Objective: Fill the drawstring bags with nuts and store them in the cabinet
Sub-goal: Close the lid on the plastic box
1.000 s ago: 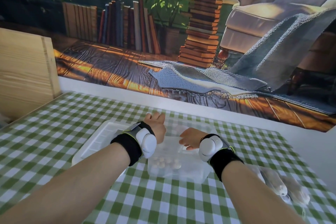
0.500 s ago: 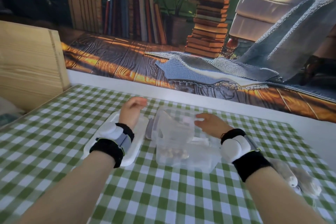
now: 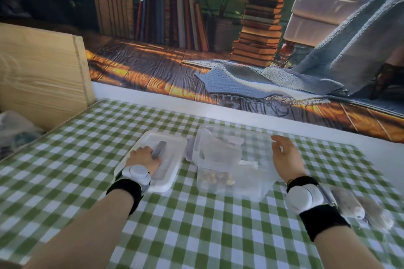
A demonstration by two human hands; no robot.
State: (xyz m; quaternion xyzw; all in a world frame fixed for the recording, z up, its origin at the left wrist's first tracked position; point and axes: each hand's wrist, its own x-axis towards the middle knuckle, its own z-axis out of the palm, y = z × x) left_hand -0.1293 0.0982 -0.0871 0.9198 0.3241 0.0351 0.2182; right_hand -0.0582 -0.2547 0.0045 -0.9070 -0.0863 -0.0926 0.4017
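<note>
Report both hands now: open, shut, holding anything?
Left hand: rests on lid, fingers curled; grip cannot be told.
Right hand: open, holds nothing.

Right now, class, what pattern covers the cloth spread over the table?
Green-and-white checks on the fabric tablecloth, clearest in the head view.

Bright even light, soft motion blur, wide-angle edge bending
</note>
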